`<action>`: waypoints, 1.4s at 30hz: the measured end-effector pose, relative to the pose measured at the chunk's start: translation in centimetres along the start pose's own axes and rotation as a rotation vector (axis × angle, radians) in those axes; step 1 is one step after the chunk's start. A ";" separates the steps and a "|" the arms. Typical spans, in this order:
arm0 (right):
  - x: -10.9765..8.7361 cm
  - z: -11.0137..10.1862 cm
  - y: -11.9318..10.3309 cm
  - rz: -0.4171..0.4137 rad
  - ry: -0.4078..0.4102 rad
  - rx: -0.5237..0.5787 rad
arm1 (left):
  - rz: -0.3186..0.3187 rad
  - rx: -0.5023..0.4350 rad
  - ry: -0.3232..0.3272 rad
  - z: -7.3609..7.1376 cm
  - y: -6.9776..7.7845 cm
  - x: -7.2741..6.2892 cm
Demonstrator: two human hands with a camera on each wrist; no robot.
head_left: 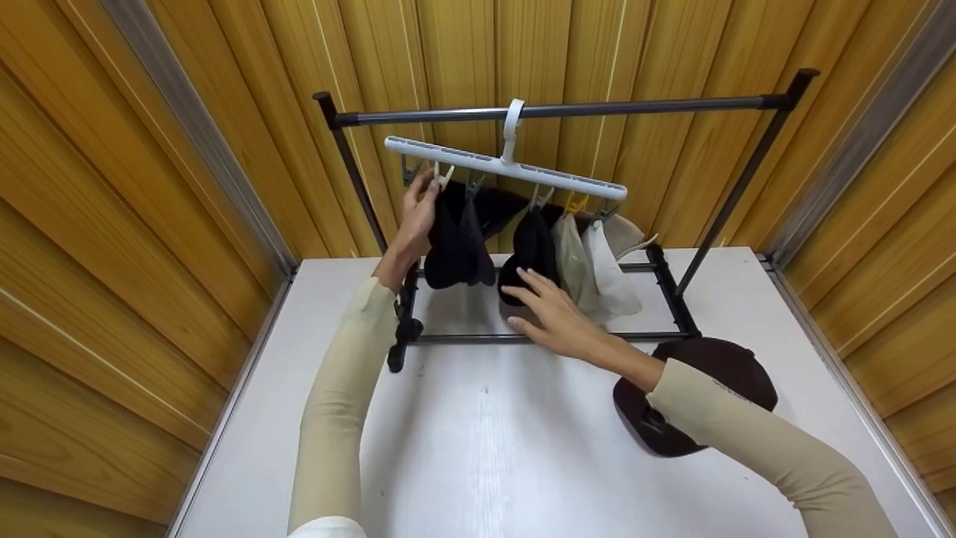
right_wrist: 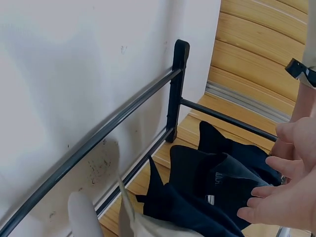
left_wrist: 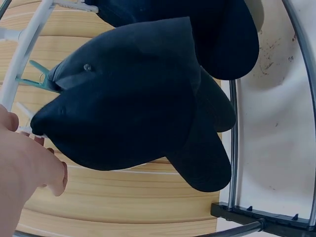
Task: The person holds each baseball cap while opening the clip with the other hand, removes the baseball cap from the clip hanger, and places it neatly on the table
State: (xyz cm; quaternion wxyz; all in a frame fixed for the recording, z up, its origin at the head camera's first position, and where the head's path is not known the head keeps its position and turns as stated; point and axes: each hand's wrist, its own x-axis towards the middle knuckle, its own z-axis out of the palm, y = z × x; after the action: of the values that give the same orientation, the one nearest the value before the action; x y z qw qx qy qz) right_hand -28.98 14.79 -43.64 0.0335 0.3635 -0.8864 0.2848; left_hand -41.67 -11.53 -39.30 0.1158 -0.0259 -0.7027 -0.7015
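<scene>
A pale clip hanger (head_left: 455, 155) hangs tilted, its left end higher than its right. My left hand (head_left: 418, 213) pinches a white clip (head_left: 445, 178) near that left end, at the edge of a black cap (head_left: 448, 250). Beside that cap hangs a dark grey cap (left_wrist: 133, 52), held by a teal clip (left_wrist: 39, 79). My right hand (head_left: 556, 317), fingers spread, is in front of another black cap (head_left: 534, 239) farther right; whether it touches the cap, I cannot tell. A beige cap (head_left: 573, 258) and a white cap (head_left: 606, 273) hang beyond it.
The hanger's hook sits on the top bar (head_left: 635, 109) of a dark metal rack. A dark brown cap (head_left: 717, 355) lies on the white table (head_left: 463, 448), partly under my right forearm. Wood-patterned walls (head_left: 149, 224) enclose the back and sides.
</scene>
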 end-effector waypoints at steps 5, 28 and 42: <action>0.1 0.1 -0.2 0.008 -0.010 0.015 | -0.034 -0.024 -0.005 -1.2 0.0 -0.5; 2.5 -0.1 -1.3 -0.018 0.189 0.106 | -0.122 -0.272 -0.334 -4.7 -1.0 -2.2; 6.8 -1.0 -2.6 0.001 0.294 0.213 | 0.032 -0.154 -0.286 -2.3 0.9 -2.5</action>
State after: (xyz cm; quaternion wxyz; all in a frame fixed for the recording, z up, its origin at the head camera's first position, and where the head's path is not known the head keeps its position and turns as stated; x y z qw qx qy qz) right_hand -32.41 9.59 -39.75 0.1238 0.3189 -0.8371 0.4269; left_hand -38.75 -13.47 -38.99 0.0234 -0.1454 -0.6557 -0.7405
